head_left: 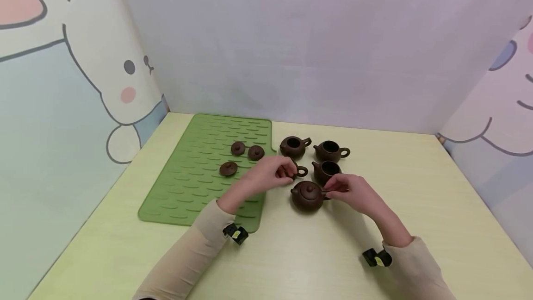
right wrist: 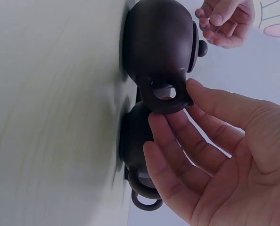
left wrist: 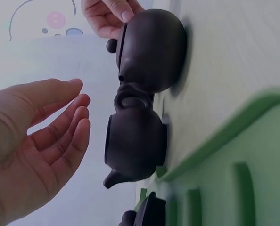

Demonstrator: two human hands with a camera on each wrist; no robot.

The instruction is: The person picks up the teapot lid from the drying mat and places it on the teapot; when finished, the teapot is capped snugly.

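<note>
My right hand (head_left: 354,193) pinches the handle of a dark brown lidded teapot (head_left: 307,200), which sits upright on the table. In the right wrist view the thumb (right wrist: 203,96) lies against the handle, with fingertips on its other side. My left hand (head_left: 264,175) hovers above the mat's right edge with loosely bent fingers and nothing between them. It partly covers a lidless teapot (left wrist: 136,146) whose handle shows past the fingers in the head view. Another lidless teapot (head_left: 325,173) stands just behind the lidded one.
Two more lidless teapots, one at the back left (head_left: 293,147) and one at the back right (head_left: 328,153), stand behind. On the green mat (head_left: 187,189) lie three loose lids: a near one (head_left: 228,169), a far one (head_left: 238,148) and a right one (head_left: 256,153). Walls enclose the table (head_left: 300,263).
</note>
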